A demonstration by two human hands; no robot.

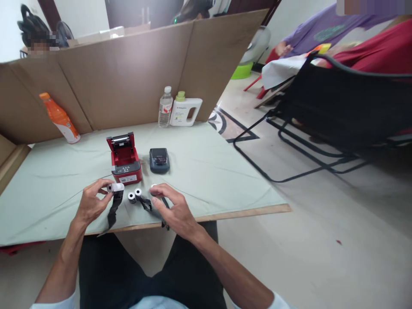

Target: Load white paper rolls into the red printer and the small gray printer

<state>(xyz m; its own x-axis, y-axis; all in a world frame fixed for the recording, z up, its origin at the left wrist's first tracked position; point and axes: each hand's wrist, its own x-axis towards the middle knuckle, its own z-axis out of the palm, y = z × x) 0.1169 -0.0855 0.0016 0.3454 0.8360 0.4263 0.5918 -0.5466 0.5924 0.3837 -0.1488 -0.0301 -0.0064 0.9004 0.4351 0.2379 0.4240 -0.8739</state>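
Observation:
My left hand (93,201) pinches a small white paper roll (118,187) between thumb and fingers, and a dark strip hangs from it toward the table's front edge. My right hand (174,208) has thumb and fingers closed around another paper roll (153,186), mostly hidden, with a dark strip trailing below the hand. Between the hands lie two more small white rolls, a left roll (131,196) and a right roll (138,192), with dark strips beside them. Just behind is a red and black label printer (126,167), its lid raised and its inside exposed.
A small dark printer (159,161) sits right of the red one. Along the cardboard partition (128,77) stand an orange bottle (60,118), a clear water bottle (165,107) and a white jug (186,112). A black folding chair (334,103) and seated people are at right.

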